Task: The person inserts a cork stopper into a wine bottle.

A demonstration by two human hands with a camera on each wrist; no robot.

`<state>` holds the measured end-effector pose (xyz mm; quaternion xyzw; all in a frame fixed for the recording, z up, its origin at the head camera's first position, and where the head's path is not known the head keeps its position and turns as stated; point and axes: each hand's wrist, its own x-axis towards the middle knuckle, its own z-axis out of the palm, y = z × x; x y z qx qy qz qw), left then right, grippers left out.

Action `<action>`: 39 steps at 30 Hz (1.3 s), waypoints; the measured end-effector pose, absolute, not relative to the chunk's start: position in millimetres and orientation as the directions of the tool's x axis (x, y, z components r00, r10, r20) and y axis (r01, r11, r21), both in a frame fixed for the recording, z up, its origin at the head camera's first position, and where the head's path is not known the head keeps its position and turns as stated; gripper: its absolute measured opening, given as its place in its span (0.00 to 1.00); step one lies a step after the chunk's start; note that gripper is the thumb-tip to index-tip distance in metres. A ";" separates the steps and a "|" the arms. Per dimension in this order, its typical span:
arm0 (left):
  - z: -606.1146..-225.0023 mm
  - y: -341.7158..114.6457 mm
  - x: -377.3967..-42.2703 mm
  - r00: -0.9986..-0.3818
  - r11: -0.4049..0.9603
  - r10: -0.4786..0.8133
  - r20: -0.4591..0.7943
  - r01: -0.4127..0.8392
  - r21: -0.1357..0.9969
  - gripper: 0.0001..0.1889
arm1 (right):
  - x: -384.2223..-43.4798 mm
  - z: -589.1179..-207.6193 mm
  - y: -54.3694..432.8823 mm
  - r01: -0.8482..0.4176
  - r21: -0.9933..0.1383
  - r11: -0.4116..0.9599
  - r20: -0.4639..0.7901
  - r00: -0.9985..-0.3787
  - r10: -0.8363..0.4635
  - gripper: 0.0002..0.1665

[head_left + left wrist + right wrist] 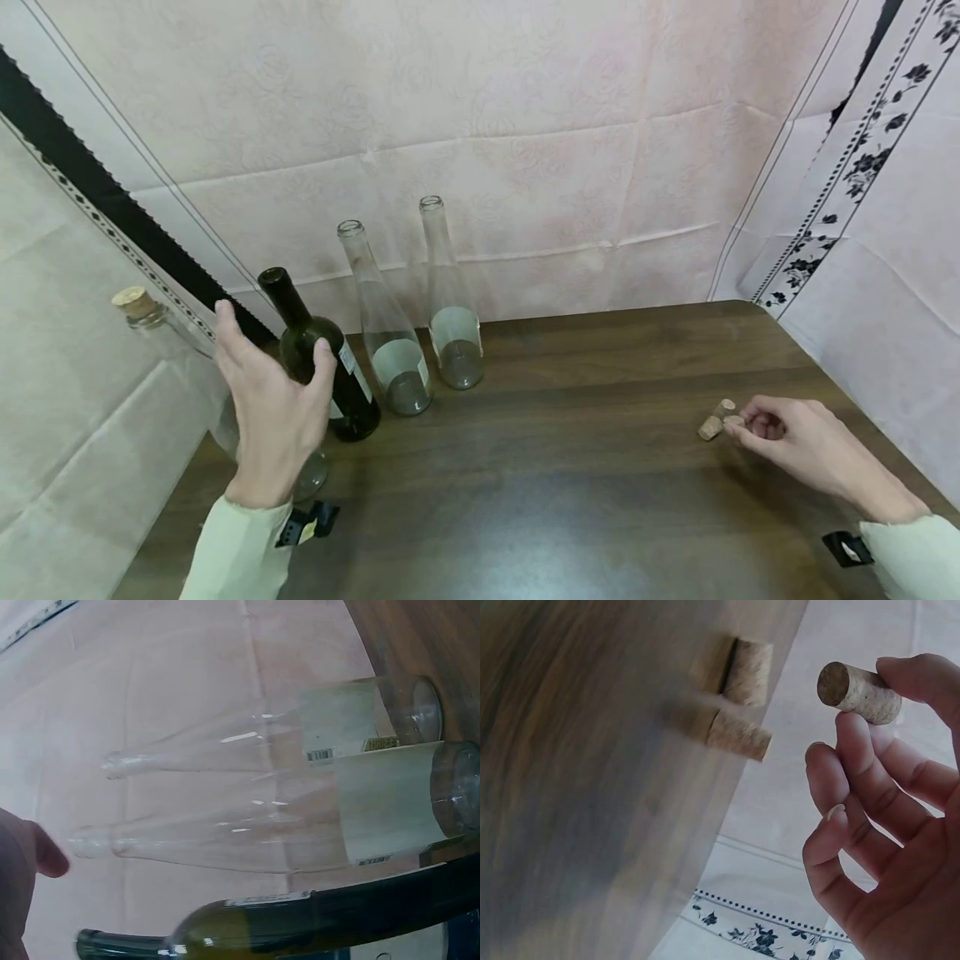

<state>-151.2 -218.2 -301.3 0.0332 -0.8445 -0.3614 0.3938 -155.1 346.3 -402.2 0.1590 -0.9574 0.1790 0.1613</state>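
My right hand (813,442) pinches a cork (859,692) between thumb and fingertips, at the right side of the table. Close by, two more corks (710,428) lie on the wood. At the left, my left hand (272,408) is raised with fingers extended and thumb apart, holding nothing. Behind it stands a clear bottle (168,337) with a cork (135,301) in its mouth, partly hidden by the hand. Just right of the hand is a dark green wine bottle (354,417). Two clear, uncorked bottles (396,354) with pale labels stand beyond it.
The brown wooden table (570,467) has a rounded far right corner. Pale patterned cloth (525,125) hangs behind it and along both sides, close to the bottles. A floral border (870,162) runs down the cloth on the right.
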 end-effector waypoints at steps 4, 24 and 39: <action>-300.3 -220.5 -167.5 -0.761 0.699 -0.383 0.524 0.132 0.703 0.50 | -154.1 -398.0 338.8 -0.386 -0.302 0.872 0.400 -0.881 -0.252 0.13; -320.4 -235.7 -214.7 -0.761 0.591 -0.521 0.386 0.005 0.807 0.29 | -154.0 -388.7 324.1 -0.451 -0.332 0.828 0.453 -0.846 -0.279 0.14; -314.2 -227.5 -199.1 -0.807 0.632 -0.475 0.352 -0.034 0.774 0.25 | -152.0 -373.5 312.5 -0.476 -0.371 0.797 0.477 -0.834 -0.276 0.13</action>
